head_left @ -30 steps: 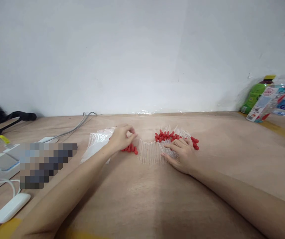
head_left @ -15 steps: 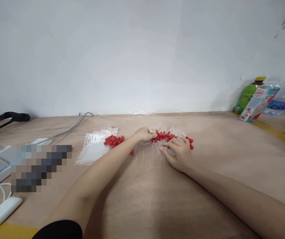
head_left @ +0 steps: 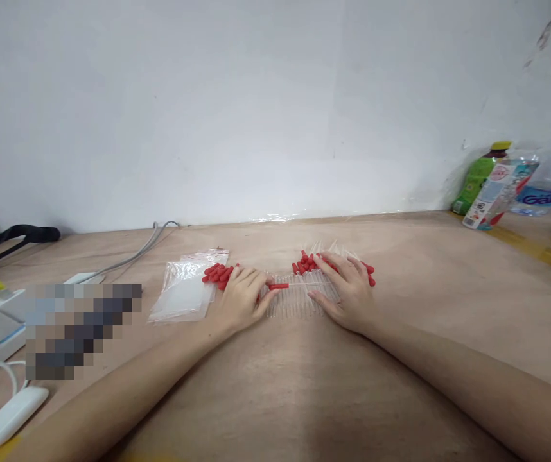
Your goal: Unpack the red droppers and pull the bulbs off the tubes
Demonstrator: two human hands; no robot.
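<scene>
My left hand (head_left: pixel 246 296) is closed, thumb and fingertips pinching the red rubber bulb (head_left: pixel 279 286) of a dropper. From that bulb a thin clear tube runs sideways toward my right hand (head_left: pixel 350 292). The right hand lies over the pile, thumb and index finger apart, with the tube's far end in the gap between them; its other fingers reach toward red bulbs. Below both hands is a row of clear thin tubes (head_left: pixel 295 305). A cluster of red bulbs (head_left: pixel 304 263) sits behind the row, and another red bulb group (head_left: pixel 216 274) is beside my left hand.
Clear plastic bags (head_left: pixel 182 292) lie to the left of the pile. Farther left are a grey cable (head_left: pixel 135 256), a white adapter (head_left: pixel 13 417) and a pixelated patch. At the back right stand a green bottle (head_left: pixel 478 179), a carton-like printed bottle (head_left: pixel 497 192) and a water bottle (head_left: pixel 545 192).
My left hand has drawn back left and toward me from the red bulbs, now with a dropper bulb in its fingers. The right hand has stayed nearly in place, its index finger raised slightly.
</scene>
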